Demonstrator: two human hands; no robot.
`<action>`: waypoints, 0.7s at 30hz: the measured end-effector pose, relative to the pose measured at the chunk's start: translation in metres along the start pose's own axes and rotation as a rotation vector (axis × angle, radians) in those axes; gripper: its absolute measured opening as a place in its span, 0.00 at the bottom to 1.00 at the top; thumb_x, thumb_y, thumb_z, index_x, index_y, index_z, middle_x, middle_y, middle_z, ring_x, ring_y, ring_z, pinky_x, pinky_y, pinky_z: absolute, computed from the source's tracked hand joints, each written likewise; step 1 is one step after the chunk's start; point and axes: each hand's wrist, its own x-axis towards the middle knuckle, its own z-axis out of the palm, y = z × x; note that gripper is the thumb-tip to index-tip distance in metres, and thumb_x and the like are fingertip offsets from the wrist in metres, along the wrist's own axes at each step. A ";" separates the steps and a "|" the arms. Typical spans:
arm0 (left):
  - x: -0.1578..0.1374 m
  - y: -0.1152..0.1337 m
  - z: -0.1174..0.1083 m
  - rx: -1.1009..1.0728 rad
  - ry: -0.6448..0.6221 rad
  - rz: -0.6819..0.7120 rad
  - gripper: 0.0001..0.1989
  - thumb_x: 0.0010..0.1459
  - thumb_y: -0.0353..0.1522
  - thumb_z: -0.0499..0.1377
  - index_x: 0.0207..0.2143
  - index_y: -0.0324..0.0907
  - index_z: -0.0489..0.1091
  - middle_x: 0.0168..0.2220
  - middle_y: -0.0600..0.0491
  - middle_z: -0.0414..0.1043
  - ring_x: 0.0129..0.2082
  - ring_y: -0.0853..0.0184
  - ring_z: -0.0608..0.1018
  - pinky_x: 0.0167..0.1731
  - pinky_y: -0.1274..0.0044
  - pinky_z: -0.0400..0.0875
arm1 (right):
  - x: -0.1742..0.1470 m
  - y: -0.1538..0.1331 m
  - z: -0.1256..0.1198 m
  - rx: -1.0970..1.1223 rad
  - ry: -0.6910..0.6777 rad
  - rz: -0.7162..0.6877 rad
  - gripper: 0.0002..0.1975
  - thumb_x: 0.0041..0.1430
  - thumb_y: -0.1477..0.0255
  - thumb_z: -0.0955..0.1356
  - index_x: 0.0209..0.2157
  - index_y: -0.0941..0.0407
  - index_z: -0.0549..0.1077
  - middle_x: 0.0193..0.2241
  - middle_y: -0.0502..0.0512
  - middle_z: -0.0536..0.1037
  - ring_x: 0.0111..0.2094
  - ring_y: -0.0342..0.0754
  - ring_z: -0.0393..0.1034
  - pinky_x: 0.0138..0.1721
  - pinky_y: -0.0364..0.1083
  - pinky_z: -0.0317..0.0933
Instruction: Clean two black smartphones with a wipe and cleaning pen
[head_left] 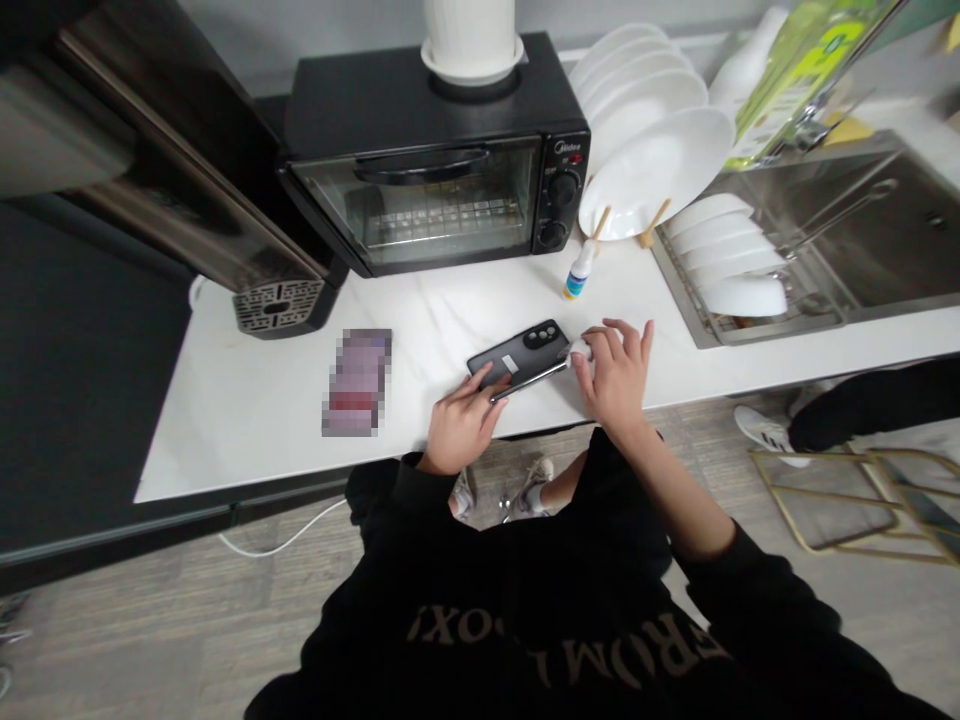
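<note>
My left hand is closed around one end of a smartphone, seen nearly edge-on as a thin silvery strip tilted up over the counter. At the other end, my right hand presses a small white cloth-like wad against the phone; its outer fingers stick out loosely. Whether the wad is cloth or tissue I cannot tell. Just behind the phone lies a dark grey phone case with camera cutouts and a small pale label. A little white bottle with a blue label stands beyond my right hand.
A blurred-out pinkish rectangle lies on the white counter to the left. Behind stand a black toaster oven, a tall machine with a drip tray and racked white plates. A sink is on the right.
</note>
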 end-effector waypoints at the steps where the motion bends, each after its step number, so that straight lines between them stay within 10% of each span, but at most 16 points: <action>1: 0.000 0.000 0.000 0.003 0.001 -0.002 0.15 0.72 0.34 0.57 0.57 0.41 0.75 0.62 0.43 0.75 0.60 0.57 0.80 0.59 0.66 0.77 | -0.002 -0.008 0.000 0.018 -0.003 0.005 0.19 0.76 0.60 0.58 0.49 0.55 0.74 0.51 0.60 0.80 0.63 0.61 0.65 0.73 0.72 0.36; 8: -0.007 -0.010 0.006 -0.007 -0.030 0.027 0.15 0.68 0.29 0.55 0.53 0.36 0.76 0.64 0.37 0.72 0.61 0.54 0.79 0.60 0.63 0.77 | -0.017 -0.085 0.005 0.161 -0.178 -0.417 0.18 0.76 0.66 0.61 0.59 0.56 0.72 0.54 0.57 0.81 0.57 0.52 0.71 0.73 0.59 0.43; 16: 0.000 0.000 0.000 0.002 -0.008 -0.018 0.15 0.73 0.34 0.56 0.57 0.41 0.75 0.63 0.43 0.74 0.60 0.57 0.80 0.60 0.66 0.77 | 0.005 -0.008 -0.001 0.000 0.020 0.004 0.19 0.76 0.66 0.57 0.40 0.55 0.77 0.40 0.56 0.82 0.51 0.55 0.72 0.72 0.65 0.45; 21: -0.003 -0.005 0.003 -0.003 -0.049 -0.040 0.15 0.72 0.32 0.55 0.56 0.40 0.75 0.64 0.42 0.73 0.61 0.57 0.79 0.60 0.64 0.77 | -0.007 -0.067 0.001 0.155 -0.123 -0.209 0.17 0.75 0.68 0.59 0.52 0.54 0.76 0.49 0.56 0.82 0.59 0.55 0.70 0.75 0.66 0.34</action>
